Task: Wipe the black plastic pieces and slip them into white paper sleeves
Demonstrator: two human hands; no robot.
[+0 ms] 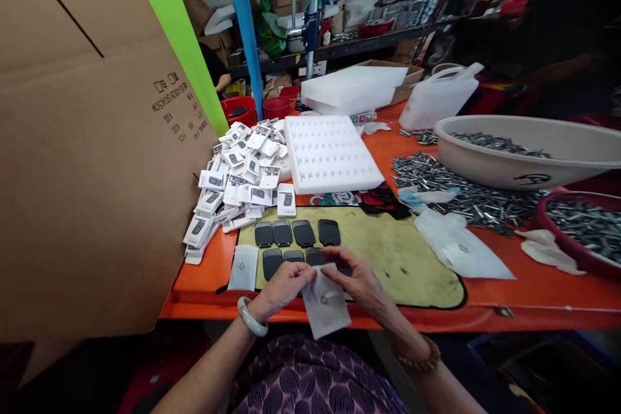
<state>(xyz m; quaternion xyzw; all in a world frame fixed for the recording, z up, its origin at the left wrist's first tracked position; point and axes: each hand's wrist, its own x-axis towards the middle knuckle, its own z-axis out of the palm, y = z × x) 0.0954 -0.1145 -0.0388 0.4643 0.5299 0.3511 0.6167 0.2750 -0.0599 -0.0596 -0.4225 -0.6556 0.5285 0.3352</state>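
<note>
My left hand (285,288) and my right hand (358,281) both pinch the top edge of a small white pouch (326,309) at the near edge of the table. Just beyond my fingers lie several flat black oval pieces (297,233) in two rows on a yellow-green mat (398,252). Another white pouch (243,266) lies flat left of the mat. A pile of small white printed packets (240,174) sits behind the mat at the left.
A big cardboard box flap (87,142) rises at the left. A white foam tray (330,152) lies behind the mat. At the right are loose metal parts (466,194), a beige basin (528,152), a red basin (582,226), white pouches (460,246) and a jug (436,100).
</note>
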